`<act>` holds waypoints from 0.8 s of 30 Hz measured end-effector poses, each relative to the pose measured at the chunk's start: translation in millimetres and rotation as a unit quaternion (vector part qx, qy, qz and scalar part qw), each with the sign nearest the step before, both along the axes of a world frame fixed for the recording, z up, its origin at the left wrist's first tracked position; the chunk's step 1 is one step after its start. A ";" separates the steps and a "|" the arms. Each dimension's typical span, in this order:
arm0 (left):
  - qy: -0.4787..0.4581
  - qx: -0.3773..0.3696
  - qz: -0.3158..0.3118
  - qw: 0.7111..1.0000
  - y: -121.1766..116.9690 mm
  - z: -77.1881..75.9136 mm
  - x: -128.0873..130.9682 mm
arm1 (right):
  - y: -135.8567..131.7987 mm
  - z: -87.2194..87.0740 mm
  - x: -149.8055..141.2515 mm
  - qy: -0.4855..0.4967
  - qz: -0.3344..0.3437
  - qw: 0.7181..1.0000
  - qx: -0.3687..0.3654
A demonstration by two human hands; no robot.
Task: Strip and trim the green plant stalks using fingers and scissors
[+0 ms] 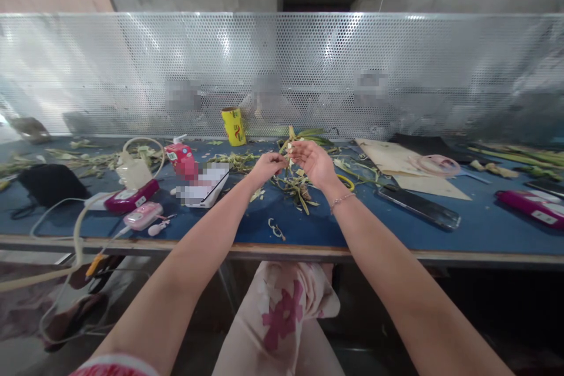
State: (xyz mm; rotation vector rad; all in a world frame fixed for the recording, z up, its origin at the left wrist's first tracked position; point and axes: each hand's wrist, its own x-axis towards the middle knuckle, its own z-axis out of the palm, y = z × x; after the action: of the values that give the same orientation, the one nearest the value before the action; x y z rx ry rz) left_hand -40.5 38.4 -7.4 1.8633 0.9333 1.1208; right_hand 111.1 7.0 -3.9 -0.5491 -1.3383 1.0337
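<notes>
Both of my hands are raised over the middle of the blue table, close together. My right hand (312, 163) has its fingers bent around a pale plant stalk (290, 150) with whitish bits on it. My left hand (268, 167) faces it from the left, fingertips pinched beside the stalk; what lies between them is too small to make out. Below and between the hands is a heap of dry green and yellowish plant scraps (300, 192). More long green leaves (314, 136) lie just behind my right hand.
Left are a propped phone (212, 182), a red pump bottle (180, 158) and cables. A yellow roll (234, 127) stands by the perforated metal screen (282, 53). Right are a dark phone (418, 207), cardboard (383, 158) and a magenta case (531, 207). The table edge (282, 249) runs in front.
</notes>
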 end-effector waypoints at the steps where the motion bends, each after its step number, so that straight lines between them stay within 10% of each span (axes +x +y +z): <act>1: 0.004 0.001 -0.003 1.000 -0.4 0.2 0.0 | 0.5 -0.7 -0.5 -0.010 -0.001 1.000 0.004; 11: 0.000 -0.009 -0.058 0.998 -8.3 2.2 4.1 | 4.8 -3.6 1.4 -0.229 -0.214 0.946 0.079; 24: -0.165 -0.148 -0.005 0.975 -7.3 4.6 10.9 | 12.3 -8.4 0.7 -0.163 -0.240 0.956 0.045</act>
State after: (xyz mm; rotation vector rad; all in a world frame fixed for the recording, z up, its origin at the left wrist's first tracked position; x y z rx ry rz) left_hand -29.5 31.1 -2.8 1.3883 0.8449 1.1705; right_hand 111.8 19.3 -12.3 -0.9517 -1.4314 0.4919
